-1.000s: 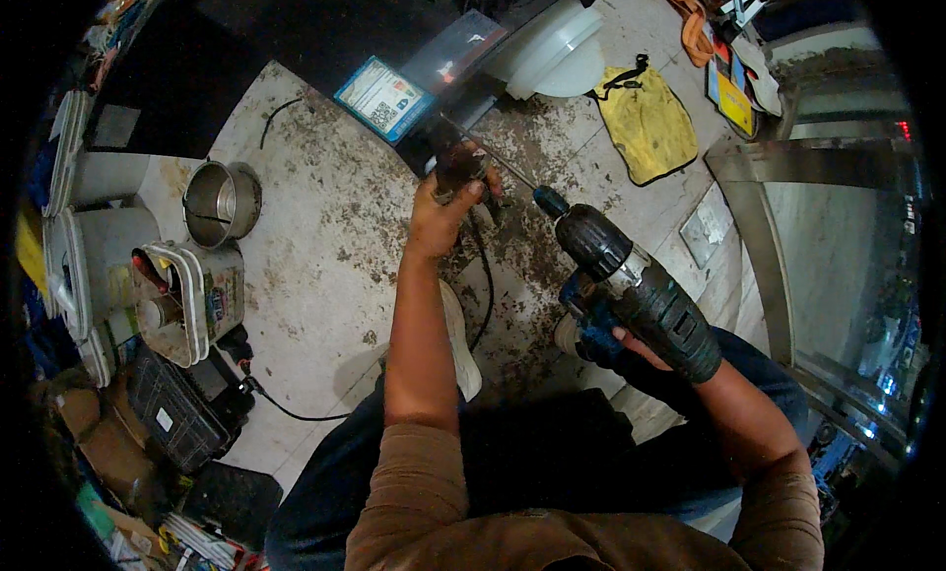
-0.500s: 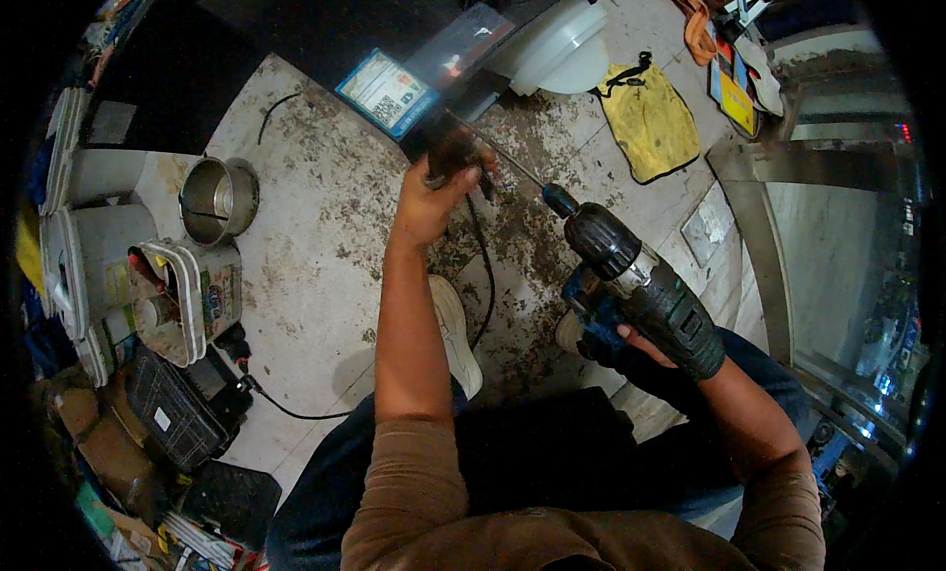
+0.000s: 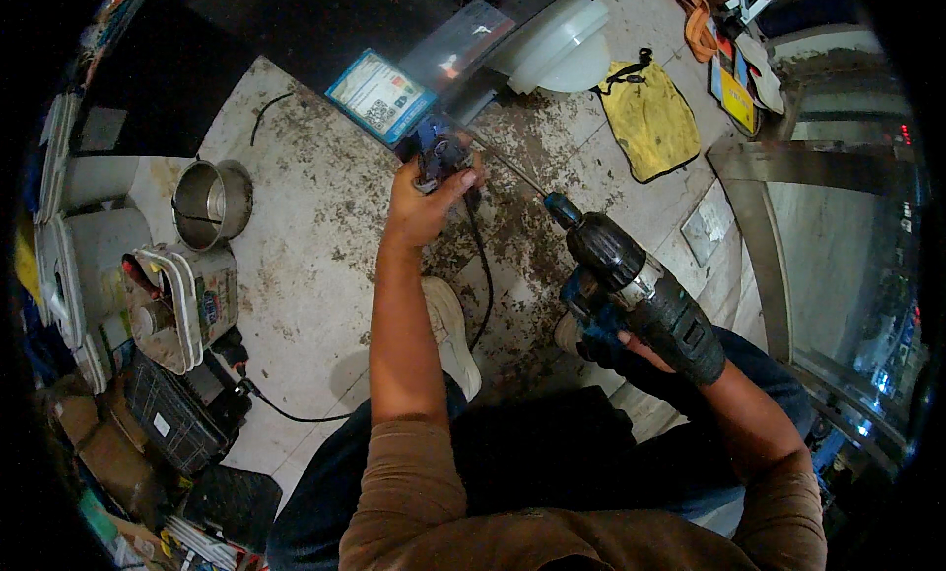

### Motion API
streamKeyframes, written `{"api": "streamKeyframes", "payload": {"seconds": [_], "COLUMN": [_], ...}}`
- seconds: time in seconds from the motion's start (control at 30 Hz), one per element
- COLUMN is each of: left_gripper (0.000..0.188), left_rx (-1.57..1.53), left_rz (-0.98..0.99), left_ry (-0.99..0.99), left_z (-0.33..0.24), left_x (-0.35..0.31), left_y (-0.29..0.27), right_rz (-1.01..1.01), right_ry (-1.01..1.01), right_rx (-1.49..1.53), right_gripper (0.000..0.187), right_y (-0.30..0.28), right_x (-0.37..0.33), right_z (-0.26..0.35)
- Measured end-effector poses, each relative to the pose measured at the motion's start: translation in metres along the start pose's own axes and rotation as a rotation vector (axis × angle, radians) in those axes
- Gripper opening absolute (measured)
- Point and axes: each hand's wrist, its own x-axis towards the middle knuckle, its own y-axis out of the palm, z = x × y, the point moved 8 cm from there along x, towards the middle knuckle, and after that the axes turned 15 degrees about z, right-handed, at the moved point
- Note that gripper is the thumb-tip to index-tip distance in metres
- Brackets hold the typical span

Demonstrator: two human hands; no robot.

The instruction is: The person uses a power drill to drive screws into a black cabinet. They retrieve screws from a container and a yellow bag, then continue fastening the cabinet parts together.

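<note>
My left hand (image 3: pixel 424 201) is closed round a small dark-blue housing-like part (image 3: pixel 442 154), its exact kind unclear, with a black cord (image 3: pixel 485 261) trailing down beside it. In my right hand (image 3: pixel 645 352) is a black and blue cordless drill (image 3: pixel 631 280), angled up and to the left. A long thin driver bit (image 3: pixel 507 163) runs from its chuck to the part's right side; whether the tip touches is hard to see. Just beyond the left hand lies a blue-edged card label (image 3: pixel 381 96) on a dark surface.
A white round dish-like piece (image 3: pixel 564 51) and a yellow drawstring pouch (image 3: pixel 650 118) lie ahead. At left stand a metal pot (image 3: pixel 213 204), a bucket with tools (image 3: pixel 187 305) and a black case (image 3: pixel 172 413). A metal-framed glass panel (image 3: pixel 754 236) borders the right.
My left hand has shifted slightly left and turned the part, so its blue face shows more clearly. The drill has stayed nearly in place.
</note>
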Motion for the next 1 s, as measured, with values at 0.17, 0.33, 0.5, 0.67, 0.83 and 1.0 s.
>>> {"api": "streamKeyframes", "payload": {"seconds": [0.17, 0.33, 0.5, 0.67, 0.83, 1.0], "left_gripper": [0.042, 0.041, 0.040, 0.034, 0.031, 0.044], "left_rx": [0.052, 0.046, 0.126, 0.024, 0.036, -0.025], "left_rz": [0.001, 0.008, -0.025, -0.018, -0.009, -0.021], "left_ry": [-0.001, 0.000, -0.001, 0.003, 0.014, -0.009], "left_z": [-0.007, -0.009, -0.007, -0.007, -0.004, 0.005], "left_x": [-0.001, 0.000, -0.007, -0.004, -0.008, -0.008], "left_y": [0.002, 0.005, -0.002, 0.009, 0.003, 0.005], "right_rz": [-0.054, 0.002, -0.037, -0.036, 0.023, -0.051], "right_ry": [0.023, 0.138, -0.022, 0.156, 0.051, -0.004], "right_rx": [0.387, 0.749, 0.188, 0.970, 0.527, 0.430], "right_gripper": [0.034, 0.036, 0.037, 0.037, 0.034, 0.030], "right_y": [-0.005, 0.002, -0.024, 0.013, -0.006, -0.008], "right_x": [0.000, 0.001, 0.011, -0.001, 0.004, 0.003], "right_z": [-0.007, -0.013, 0.018, -0.017, -0.004, -0.009]}}
